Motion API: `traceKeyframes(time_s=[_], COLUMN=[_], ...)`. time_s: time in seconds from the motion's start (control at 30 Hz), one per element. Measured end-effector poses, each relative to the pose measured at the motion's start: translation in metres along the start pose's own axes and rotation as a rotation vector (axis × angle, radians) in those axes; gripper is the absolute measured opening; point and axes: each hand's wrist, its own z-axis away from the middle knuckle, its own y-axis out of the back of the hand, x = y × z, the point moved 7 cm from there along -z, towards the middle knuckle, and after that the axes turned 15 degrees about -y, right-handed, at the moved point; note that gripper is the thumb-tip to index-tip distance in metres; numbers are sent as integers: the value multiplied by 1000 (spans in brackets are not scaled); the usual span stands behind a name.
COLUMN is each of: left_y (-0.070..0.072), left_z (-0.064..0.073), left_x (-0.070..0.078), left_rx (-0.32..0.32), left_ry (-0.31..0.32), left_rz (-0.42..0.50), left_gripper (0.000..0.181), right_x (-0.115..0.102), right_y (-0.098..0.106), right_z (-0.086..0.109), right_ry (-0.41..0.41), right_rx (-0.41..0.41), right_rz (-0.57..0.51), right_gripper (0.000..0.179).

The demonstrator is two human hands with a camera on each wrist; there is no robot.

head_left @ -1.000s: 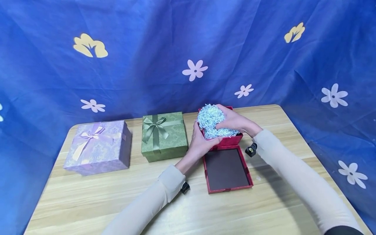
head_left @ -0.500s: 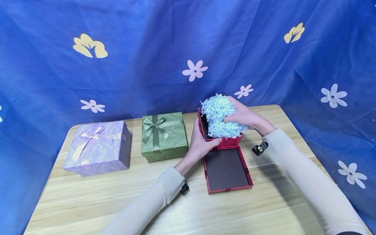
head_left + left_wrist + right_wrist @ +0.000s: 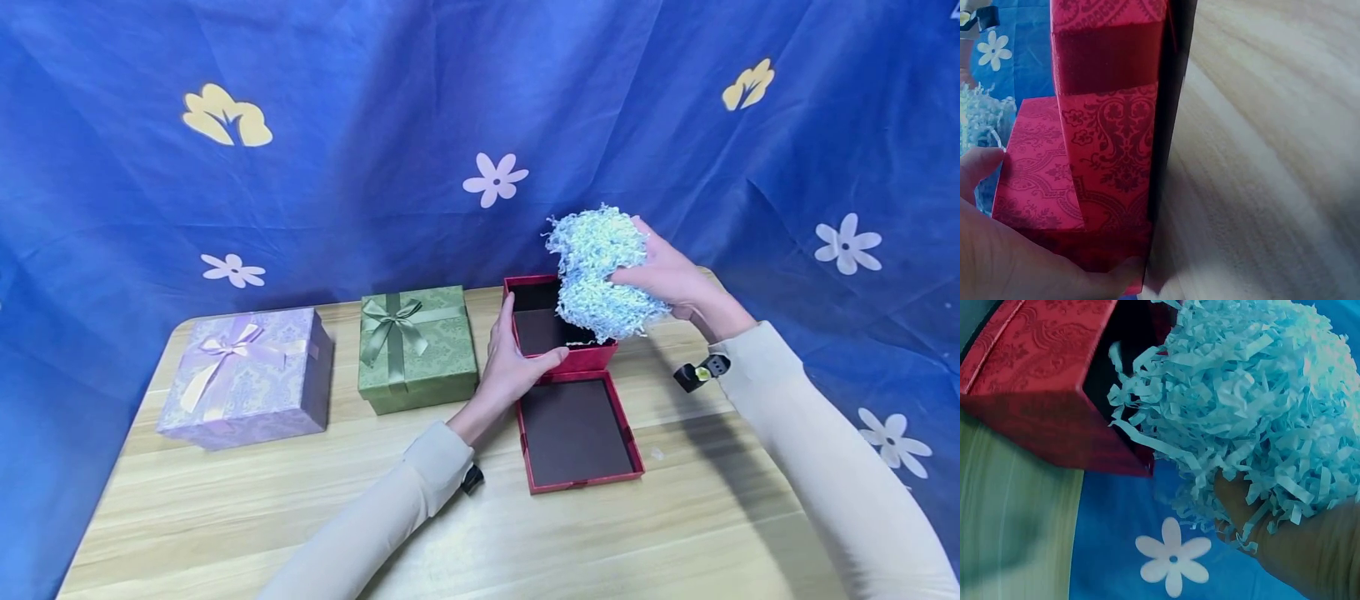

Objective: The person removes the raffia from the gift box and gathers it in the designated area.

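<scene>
In the head view my right hand (image 3: 670,271) grips a big clump of light blue shredded paper (image 3: 600,275) above the right side of a red gift box (image 3: 581,359). The thumb sinks into the clump, and the other fingers are mostly hidden behind it. A few strands hang over the box's front rim. My left hand (image 3: 507,367) holds the box at its near left corner, thumb along the front rim and fingers on the left wall. The box's dark inside shows at its left. In the left wrist view the box's patterned wall (image 3: 1038,169) lies against that hand.
The box's lid (image 3: 577,432) lies folded open toward me, dark inside up. To the left stand a green gift box (image 3: 442,342) and a lilac gift box (image 3: 277,375), both with bows. A blue flowered curtain (image 3: 375,167) hangs behind the wooden table (image 3: 225,517).
My right hand has lifted the shredded paper up and to the right, out of the red box, uncovering its dark inside. The left hand stays at the box's corner.
</scene>
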Motion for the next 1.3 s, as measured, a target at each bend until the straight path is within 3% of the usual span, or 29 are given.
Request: traceKeyframes(time_s=[0.23,0.5,0.77,0.87,1.0,1.07,1.13,1.23,1.3], left_y=[0,1,-1,-3,-3,-3,-3,-2,-2], left_z=[-2,0,-2,-2,-2,-2,-1,-1,-1], left_x=[-1,-5,-4,-4,-4,-4,-3,-4,-5], left_rx=[17,22,19,10,11,14,18,17,16], left_ry=[-11,11,8,16,18,18,17,24,25], left_rz=[13,-18,-23,-20,-21,-21,-22,-29,-33], left_gripper=[123,123,123,124,124,124,124,124,123], right_x=[9,40,69,81,97,106,115,129,136], right_y=[31,57,71,79,91,97,102,106,105], right_z=[7,5,-3,-8,-15,-20,-26,-33,-39], right_ry=[-15,-80,-55,-84,-137,-175,-232,-361,-411], right_rx=[95,151,185,233,309,349,380,412,373], right_rz=[-19,-116,-434,-485,-526,-493,-453,-305,-350], right_gripper=[95,80,55,52,53,53,62,90,100])
